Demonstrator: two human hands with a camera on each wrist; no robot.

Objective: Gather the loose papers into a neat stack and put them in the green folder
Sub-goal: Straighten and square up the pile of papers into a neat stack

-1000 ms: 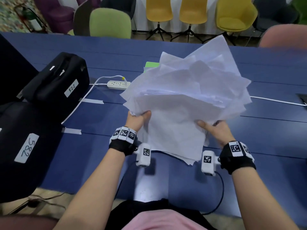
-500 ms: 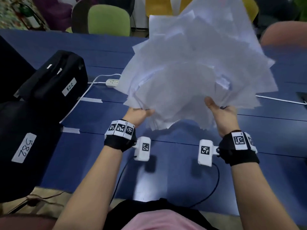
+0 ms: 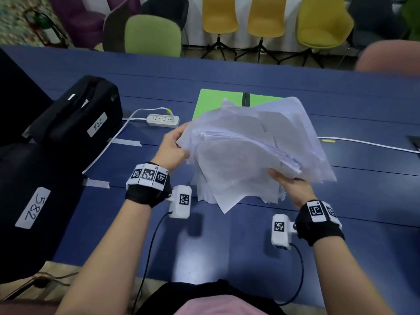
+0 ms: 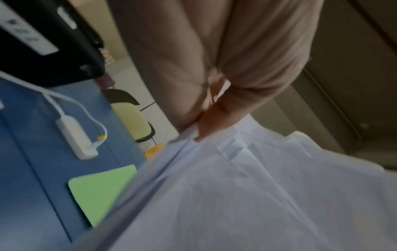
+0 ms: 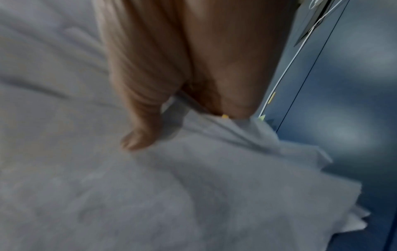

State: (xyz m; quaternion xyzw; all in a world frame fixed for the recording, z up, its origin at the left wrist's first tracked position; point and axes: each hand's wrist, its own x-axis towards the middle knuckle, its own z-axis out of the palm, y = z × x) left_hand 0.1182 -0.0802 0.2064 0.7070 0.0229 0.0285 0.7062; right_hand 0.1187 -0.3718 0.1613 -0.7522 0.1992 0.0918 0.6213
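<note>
now | left hand (image 3: 172, 148) + right hand (image 3: 293, 187) grip papers (image 3: 250, 144) | above table (image 3: 227, 235)

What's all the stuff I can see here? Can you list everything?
papers: one untidy bundle, white, held above the table
green folder: one, lying open behind the papers
table: one, blue
power strip: one, white, left of the folder
white cable: one, on the table at right
black cases: two, labelled 522 and 582, at left
chairs: several, green, yellow, purple, beyond the table
left hand: grips the papers' left edge
right hand: grips their near right edge
</note>
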